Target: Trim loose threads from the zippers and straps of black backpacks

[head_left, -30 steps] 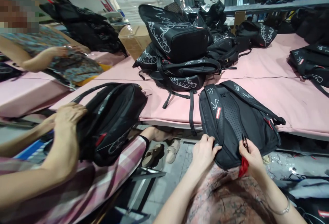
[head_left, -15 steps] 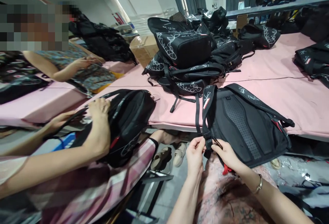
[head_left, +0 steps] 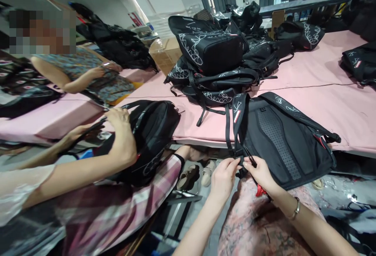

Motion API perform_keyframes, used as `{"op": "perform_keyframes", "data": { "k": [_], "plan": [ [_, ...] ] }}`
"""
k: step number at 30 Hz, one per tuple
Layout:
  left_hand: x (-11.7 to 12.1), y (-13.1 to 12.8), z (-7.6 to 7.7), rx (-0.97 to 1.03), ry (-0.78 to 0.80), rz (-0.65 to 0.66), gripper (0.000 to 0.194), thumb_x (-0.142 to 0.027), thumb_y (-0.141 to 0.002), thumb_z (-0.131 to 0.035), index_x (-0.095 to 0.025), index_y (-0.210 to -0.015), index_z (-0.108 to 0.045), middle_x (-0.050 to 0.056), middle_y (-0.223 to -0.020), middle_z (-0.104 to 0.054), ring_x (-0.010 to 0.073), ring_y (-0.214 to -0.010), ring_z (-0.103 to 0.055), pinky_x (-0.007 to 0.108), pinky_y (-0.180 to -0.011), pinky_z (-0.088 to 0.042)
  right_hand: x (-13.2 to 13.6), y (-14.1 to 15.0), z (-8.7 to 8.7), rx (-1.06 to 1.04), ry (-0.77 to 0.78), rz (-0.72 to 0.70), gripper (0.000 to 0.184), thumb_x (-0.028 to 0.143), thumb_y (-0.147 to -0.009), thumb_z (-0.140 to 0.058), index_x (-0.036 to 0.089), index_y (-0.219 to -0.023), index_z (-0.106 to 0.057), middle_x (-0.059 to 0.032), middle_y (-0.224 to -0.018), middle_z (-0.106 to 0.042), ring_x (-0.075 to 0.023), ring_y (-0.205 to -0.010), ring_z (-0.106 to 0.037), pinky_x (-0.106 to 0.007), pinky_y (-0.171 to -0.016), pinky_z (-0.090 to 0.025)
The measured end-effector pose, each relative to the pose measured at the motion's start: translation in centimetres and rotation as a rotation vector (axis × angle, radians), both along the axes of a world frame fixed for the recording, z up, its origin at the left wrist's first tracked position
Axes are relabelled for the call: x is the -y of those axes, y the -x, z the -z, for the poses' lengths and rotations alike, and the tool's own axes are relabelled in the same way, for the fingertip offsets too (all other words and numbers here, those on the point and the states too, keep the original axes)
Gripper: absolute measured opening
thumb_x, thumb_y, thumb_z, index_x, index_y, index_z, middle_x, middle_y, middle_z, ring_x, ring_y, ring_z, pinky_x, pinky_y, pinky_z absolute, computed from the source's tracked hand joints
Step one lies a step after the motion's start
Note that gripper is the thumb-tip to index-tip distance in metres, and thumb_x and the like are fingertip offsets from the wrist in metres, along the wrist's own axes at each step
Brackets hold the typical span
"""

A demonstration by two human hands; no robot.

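A black backpack (head_left: 282,138) lies back-side up at the near edge of the pink table (head_left: 337,103), hanging partly over my lap. My left hand (head_left: 223,177) pinches the lower end of its left shoulder strap (head_left: 236,125). My right hand (head_left: 262,173) is closed on small red-handled snips, whose dark tips point at the strap end between my hands.
A pile of black backpacks (head_left: 217,60) with white line patterns stands behind it. On my left a person's hands (head_left: 122,128) work on another black backpack (head_left: 149,134). Further left a second person sits at a pink table. More bags (head_left: 360,64) lie at the far right.
My hands moved from the backpack's bottom edge to the end of its left strap. The backpack shifted slightly and the view swung a little to the left.
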State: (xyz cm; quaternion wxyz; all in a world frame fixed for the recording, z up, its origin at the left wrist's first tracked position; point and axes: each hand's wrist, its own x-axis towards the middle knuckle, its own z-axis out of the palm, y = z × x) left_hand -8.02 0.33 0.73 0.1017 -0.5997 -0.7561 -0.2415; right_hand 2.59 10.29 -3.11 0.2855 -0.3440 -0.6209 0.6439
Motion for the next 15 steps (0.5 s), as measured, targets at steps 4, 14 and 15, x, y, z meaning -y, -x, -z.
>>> {"op": "perform_keyframes", "data": {
  "k": [4, 14, 15],
  "plan": [
    [-0.7, 0.2, -0.9, -0.042, 0.124, 0.018, 0.021, -0.018, -0.086, -0.046, -0.019, -0.096, -0.065, 0.005, -0.085, -0.065, 0.0158, -0.075, -0.061, 0.024, -0.063, -0.049, 0.2, -0.3, -0.2, -0.03, 0.01, -0.001, 0.024, 0.035, -0.067, -0.059, 0.013, -0.077, -0.064, -0.0047, -0.072, -0.064, -0.0201, -0.071, -0.059, -0.033, -0.073, -0.046],
    [-3.6, -1.7, -2.4, -0.152, 0.607, 0.003, 0.025, -0.011, -0.083, -0.045, -0.014, -0.1, -0.062, 0.011, -0.092, -0.064, 0.0218, -0.086, -0.059, 0.028, -0.068, -0.046, 0.6, -0.3, 0.8, -0.038, 0.017, 0.114, 0.021, 0.035, -0.065, -0.055, 0.016, -0.073, -0.056, -0.0033, -0.066, -0.057, -0.0176, -0.063, -0.054, -0.031, -0.064, -0.047],
    [-3.7, -1.6, -2.3, -0.142, 0.623, 0.016, 0.023, -0.013, -0.084, -0.044, -0.014, -0.098, -0.062, 0.01, -0.09, -0.064, 0.0207, -0.084, -0.059, 0.027, -0.067, -0.046, 0.7, -0.4, 0.9, -0.037, 0.021, 0.121, 0.022, 0.036, -0.065, -0.055, 0.016, -0.073, -0.056, -0.0032, -0.066, -0.057, -0.0175, -0.062, -0.054, -0.031, -0.064, -0.048]
  ]
}}
